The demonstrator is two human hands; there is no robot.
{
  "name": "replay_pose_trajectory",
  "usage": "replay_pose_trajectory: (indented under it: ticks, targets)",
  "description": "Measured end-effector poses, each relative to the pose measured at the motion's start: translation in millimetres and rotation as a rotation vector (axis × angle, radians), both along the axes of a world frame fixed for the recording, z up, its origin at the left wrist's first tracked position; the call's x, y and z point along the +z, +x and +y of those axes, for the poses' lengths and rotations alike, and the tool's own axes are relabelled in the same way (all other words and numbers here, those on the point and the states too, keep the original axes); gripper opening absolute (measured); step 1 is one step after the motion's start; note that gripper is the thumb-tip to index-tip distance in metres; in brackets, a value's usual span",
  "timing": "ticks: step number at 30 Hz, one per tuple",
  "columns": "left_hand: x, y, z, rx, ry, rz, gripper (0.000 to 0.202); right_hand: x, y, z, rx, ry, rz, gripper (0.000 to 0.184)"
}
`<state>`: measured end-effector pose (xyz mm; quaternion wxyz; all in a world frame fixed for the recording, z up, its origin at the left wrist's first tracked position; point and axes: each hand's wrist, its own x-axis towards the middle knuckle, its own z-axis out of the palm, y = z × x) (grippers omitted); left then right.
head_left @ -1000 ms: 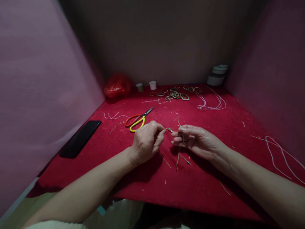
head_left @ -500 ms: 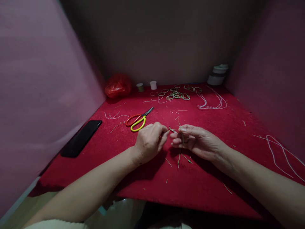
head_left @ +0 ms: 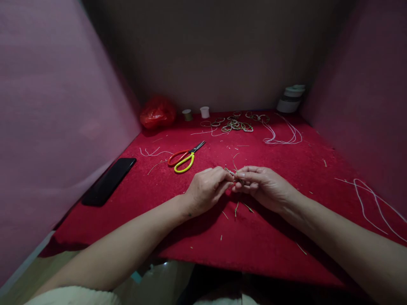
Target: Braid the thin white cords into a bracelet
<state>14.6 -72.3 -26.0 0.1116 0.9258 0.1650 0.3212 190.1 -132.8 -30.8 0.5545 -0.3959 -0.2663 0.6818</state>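
Note:
My left hand (head_left: 208, 188) and my right hand (head_left: 263, 184) meet fingertip to fingertip over the red cloth. Both pinch a small braided cord (head_left: 229, 171) of pale and green strands. Thin loose ends stick up above my right fingertips, and knotted green ends (head_left: 236, 209) hang below the hands. How the strands cross between the fingers is hidden. Left of the hands lie scissors (head_left: 185, 162) with one red and one yellow handle, their blades pointing away to the right.
On the red cloth (head_left: 133, 228) rest a black phone (head_left: 110, 181), a red plastic bag (head_left: 158, 112), two thread spools (head_left: 204, 112), a pile of braided loops (head_left: 235, 125), white cords (head_left: 282, 140) and a white-and-grey container (head_left: 290, 99). More white cord (head_left: 370, 199) lies right. Partitions enclose both sides.
My left hand has moved right, so its fingertips now meet those of my right hand. The strand ends between them have shifted, and the hanging ends sit slightly higher and further left.

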Motion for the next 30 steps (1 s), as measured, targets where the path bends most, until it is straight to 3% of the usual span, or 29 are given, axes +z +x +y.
replay_pose_trajectory:
  ticks: [7,9,13,19,30]
  targets:
    - [27.9,-20.5,34.2,0.072,-0.777,0.263,0.011,5.3,5.9,2.8,-0.147,0.053,-0.203,0.014]
    - [37.3,-29.0,46.8,0.121,-0.918,0.272,0.013,8.9,7.0,2.7,-0.191,0.059,-0.299,0.013]
    - [44.5,-38.2,59.2,0.233,-0.984,0.034,0.010,12.6,7.3,2.0,-0.205,0.054,-0.436,0.012]
    - [37.5,-35.3,55.2,0.350,-0.976,-0.229,0.015,9.0,8.5,1.4,-0.177,0.096,-0.480,0.016]
    - [37.0,-26.4,45.6,0.307,-0.934,-0.711,0.014,6.5,6.9,1.0,-0.101,0.075,-0.579,0.022]
